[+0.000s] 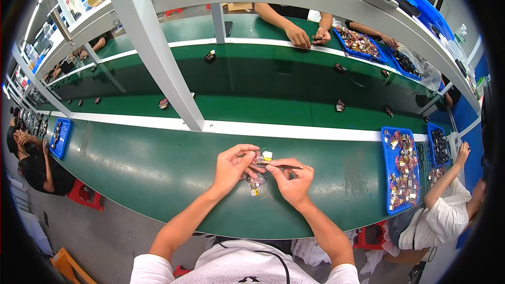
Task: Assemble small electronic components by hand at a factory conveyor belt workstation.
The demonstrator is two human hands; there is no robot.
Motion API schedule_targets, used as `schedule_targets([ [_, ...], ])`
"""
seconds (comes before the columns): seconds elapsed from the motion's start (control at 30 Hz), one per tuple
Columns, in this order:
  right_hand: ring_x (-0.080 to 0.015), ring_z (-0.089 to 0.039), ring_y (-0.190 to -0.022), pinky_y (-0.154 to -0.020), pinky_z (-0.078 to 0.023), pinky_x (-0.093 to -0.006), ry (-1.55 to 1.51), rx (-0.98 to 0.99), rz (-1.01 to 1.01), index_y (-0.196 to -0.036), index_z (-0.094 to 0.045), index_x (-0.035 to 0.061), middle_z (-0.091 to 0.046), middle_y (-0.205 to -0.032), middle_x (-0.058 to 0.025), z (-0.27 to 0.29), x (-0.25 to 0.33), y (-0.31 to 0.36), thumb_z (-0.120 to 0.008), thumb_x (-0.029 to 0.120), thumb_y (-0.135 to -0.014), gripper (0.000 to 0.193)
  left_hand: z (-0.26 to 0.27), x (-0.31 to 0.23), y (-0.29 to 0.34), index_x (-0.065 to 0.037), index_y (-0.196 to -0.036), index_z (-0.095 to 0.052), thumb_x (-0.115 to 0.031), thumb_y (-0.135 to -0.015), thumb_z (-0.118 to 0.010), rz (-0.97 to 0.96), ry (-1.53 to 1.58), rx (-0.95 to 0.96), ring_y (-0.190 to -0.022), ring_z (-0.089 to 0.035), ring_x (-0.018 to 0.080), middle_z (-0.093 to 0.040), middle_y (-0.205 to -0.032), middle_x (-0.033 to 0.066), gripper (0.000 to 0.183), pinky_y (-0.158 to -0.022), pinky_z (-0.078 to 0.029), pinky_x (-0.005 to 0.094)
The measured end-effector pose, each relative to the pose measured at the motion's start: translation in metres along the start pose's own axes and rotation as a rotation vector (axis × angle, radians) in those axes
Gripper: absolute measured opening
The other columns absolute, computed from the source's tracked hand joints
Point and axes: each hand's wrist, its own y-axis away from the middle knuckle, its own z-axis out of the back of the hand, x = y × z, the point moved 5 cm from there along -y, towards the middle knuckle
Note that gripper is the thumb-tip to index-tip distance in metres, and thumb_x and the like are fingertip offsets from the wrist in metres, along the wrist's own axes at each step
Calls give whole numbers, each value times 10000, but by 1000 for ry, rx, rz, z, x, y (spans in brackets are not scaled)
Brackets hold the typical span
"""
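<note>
Over the green bench, my left hand (230, 169) pinches a small electronic assembly (259, 156) with reddish parts and a white and yellow label. Closed around slim dark tweezers (288, 166) is my right hand (292, 183), its fingertips close to my left fingers. The tweezers' tip points left at the assembly; whether it touches cannot be made out. Just below, between my hands, a second similar assembly (256, 182) with a yellow label lies on the bench. My left fingers partly cover the held piece.
A blue tray (390, 179) heaped with similar assemblies stands at right, beside a smaller blue tray (439, 146) of black parts. Past the white rail, a green conveyor (252, 73) carries scattered pieces. A grey post (158, 47) rises ahead. Co-workers sit left, right and opposite.
</note>
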Motion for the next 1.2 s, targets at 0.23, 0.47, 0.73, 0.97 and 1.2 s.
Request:
schedule_targets([
  [0.23,-12,-367,-435,-423,-256,-216,21,-16,34,-891,-770,38,-676,-655,17,-1,5,-1,-810,26,-808,93,-2,-3,1,96,-1211,-595,-87,-1003,-601,-64,27,-18,-840,-748,280,-682,-1046,183,277,-590,-624,278],
  [0.47,1,-369,-445,-429,-254,-214,29,10,-50,-883,-763,18,-653,-645,21,0,0,2,-810,19,-809,87,-3,-4,4,94,-1184,-600,-39,-994,-594,-24,-21,-40,-827,-753,287,-698,-1011,176,233,-579,-623,275],
  [0.73,6,-393,-467,-433,-260,-207,-63,0,-119,-894,-761,-4,-669,-678,0,0,-6,2,-800,5,-813,90,0,-7,2,93,-1165,-611,-34,-993,-589,-59,-12,-46,-819,-754,280,-703,-1005,168,214,-566,-618,268],
  [0.97,-23,-394,-424,-418,-289,-224,69,28,21,-881,-761,32,-663,-632,-2,-4,8,0,-816,14,-783,114,3,-6,3,78,-1169,-622,-41,-992,-596,-86,-36,-61,-795,-754,230,-708,-995,148,215,-550,-593,242],
  [1.2,-51,-398,-404,-414,-311,-238,102,46,133,-882,-758,47,-692,-664,-19,-3,14,-1,-821,18,-771,130,3,-4,3,70,-1164,-629,-59,-989,-614,-52,-55,-62,-766,-748,205,-720,-951,138,218,-560,-587,235],
])
